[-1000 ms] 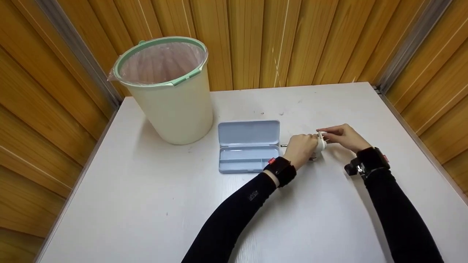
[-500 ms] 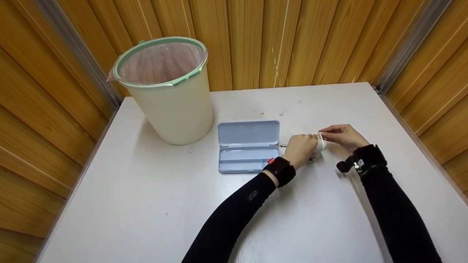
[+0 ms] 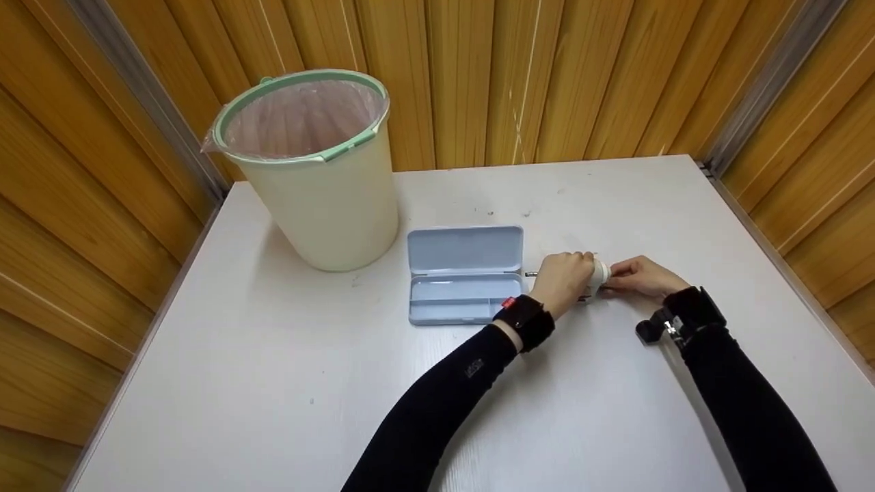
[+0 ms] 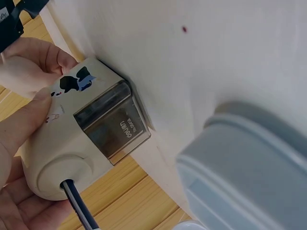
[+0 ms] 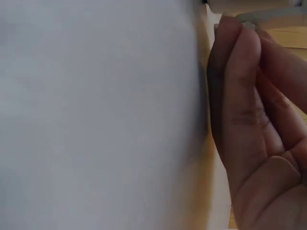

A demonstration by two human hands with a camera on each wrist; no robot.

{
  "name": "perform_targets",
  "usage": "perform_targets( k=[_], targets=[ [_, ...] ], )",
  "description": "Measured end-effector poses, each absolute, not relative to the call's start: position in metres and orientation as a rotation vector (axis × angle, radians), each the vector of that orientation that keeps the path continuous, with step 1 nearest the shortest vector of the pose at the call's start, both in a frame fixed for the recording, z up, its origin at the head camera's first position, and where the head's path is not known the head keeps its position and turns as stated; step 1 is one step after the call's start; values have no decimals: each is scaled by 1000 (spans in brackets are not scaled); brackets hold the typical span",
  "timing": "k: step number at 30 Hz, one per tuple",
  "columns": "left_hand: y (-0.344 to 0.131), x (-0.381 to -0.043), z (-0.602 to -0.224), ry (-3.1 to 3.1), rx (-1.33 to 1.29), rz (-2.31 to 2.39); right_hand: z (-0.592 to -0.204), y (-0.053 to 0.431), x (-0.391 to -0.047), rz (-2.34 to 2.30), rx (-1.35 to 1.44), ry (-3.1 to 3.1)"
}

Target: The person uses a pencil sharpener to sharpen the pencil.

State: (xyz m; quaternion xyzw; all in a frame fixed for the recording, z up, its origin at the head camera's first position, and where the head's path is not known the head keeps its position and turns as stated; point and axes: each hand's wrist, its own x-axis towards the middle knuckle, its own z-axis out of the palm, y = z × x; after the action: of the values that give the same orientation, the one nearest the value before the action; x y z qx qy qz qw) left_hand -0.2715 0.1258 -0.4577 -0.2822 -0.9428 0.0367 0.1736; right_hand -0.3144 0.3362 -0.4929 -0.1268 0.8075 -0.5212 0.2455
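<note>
My left hand (image 3: 564,277) grips a white rotary pencil sharpener (image 4: 62,127) on the table, right of the blue pencil case (image 3: 466,249). The left wrist view shows its thumb over the sharpener's printed body and fingers under the other side. A dark pencil (image 4: 79,207) sticks out of the sharpener's round hole, and a smoky see-through shavings drawer (image 4: 117,124) shows on one face. At the opposite end, my right hand (image 3: 644,279) pinches the sharpener's crank handle with thumb and fingertips; the pale crank arm (image 5: 278,17) shows at the top of the right wrist view.
The pencil case lies with its lid raised, its compartments bare where they show. A tall cream bin (image 3: 328,212) with a green rim and plastic liner stands at the back left. Wood-grained panels (image 3: 465,82) enclose the white table (image 3: 273,383).
My right hand has moved from the top of the sharpener's crank end down toward its lower side, turning the crank. The left hand, sharpener and pencil case have stayed in place.
</note>
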Motion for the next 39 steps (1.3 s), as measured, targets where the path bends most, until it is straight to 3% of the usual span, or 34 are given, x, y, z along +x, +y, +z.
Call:
perform_targets(
  k=[14, 39],
  targets=[
    [129, -269, -457, -2713, -785, 128, -487, 337, -287, -1463, -449, 2120],
    [132, -271, -454, -2718, -765, 107, -460, 346, -269, -1544, -601, 2092]
  ],
)
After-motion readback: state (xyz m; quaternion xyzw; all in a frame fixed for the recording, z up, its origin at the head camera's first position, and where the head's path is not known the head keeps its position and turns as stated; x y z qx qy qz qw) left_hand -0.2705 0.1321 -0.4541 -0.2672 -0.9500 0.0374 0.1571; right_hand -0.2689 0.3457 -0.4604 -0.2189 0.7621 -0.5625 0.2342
